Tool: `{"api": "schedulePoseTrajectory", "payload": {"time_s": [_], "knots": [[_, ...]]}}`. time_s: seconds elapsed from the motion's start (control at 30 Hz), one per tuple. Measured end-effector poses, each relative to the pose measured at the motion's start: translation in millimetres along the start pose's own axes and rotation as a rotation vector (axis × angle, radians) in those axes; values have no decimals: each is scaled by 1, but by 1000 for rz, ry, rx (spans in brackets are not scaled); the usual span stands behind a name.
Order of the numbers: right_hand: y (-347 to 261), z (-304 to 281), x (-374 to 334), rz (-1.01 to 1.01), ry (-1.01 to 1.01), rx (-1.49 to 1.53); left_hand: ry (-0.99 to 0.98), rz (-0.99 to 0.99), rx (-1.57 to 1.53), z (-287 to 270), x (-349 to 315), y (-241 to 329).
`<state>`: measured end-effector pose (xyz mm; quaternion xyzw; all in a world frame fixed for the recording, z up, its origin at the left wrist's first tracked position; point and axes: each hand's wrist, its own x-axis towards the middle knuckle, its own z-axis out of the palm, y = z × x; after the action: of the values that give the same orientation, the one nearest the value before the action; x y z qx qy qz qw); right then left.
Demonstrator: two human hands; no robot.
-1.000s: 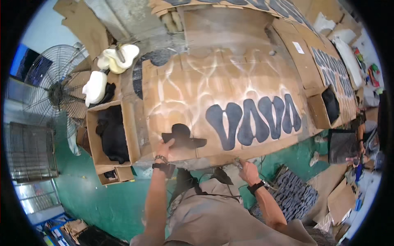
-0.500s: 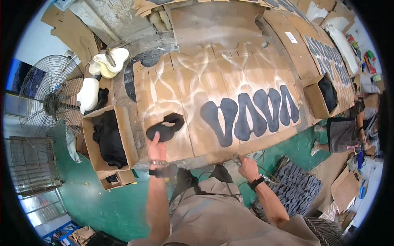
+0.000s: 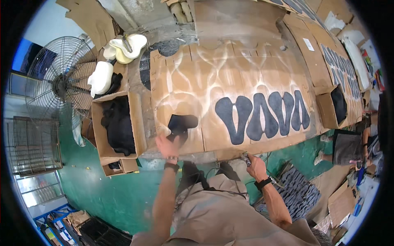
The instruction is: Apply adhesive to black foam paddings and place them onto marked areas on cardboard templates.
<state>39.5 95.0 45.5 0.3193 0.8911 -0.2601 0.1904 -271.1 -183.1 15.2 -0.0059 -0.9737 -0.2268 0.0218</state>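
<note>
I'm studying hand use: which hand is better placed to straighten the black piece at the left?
Probably the left hand: it is open, at the near edge of the black piece, though blur hides whether they touch. The right hand is farther off and grips a metal tool.

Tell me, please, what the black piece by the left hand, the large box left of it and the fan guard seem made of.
The black piece looks matte, perhaps foam or fabric; its dull, even surface leaves that open. The large box looks like matte cardboard, given its brown, thin walls. The fan guard is probably dull metal, given its thin wires.
</note>
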Motion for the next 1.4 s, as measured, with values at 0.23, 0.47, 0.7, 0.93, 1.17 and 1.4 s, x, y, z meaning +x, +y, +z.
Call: {"api": "schedulePoseTrajectory", "payload": {"time_s": [0.23, 0.47, 0.7, 0.93, 1.17, 1.4], "knots": [[-11, -2, 1, -63, 56, -16, -144, 502, 148, 9, 68, 43], [-18, -5, -1, -47, 77, 4, -465, 254, 393, 19, 113, 18], [-12, -4, -2, -45, 99, 4, -383, -32, 218, 22, 105, -20], [-10, -1, 0, -53, 103, 2, -442, -249, -128, 19, 96, -51], [-4, -4, -4, -3, 71, -4, -739, -632, -1614, -13, 96, 47], [-14, -8, -5, -35, 101, 38, -675, -535, -1929, -38, 109, 109]]}}
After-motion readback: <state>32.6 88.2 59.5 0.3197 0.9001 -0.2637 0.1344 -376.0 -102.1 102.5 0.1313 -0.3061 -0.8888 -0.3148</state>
